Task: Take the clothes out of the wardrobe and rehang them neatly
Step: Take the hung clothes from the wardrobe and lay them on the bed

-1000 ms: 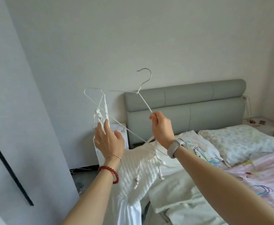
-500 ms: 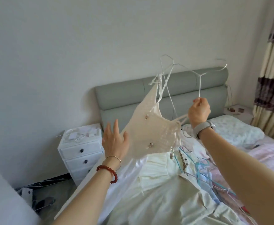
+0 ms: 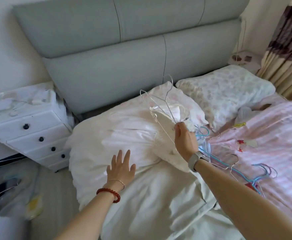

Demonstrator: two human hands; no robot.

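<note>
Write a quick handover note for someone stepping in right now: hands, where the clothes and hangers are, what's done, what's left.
Left hand: open, fingers spread at the near edge of the pile of white clothes on the bed.
Right hand: pinching a white wire hanger above the pile; a white strap seems caught on it.
Loose coloured hangers lie on the pink sheet beside the right forearm.
Done: clothes are out and heaped on the bed.
Left: put each garment on a hanger and return it to the wardrobe, which is out of view.
</note>
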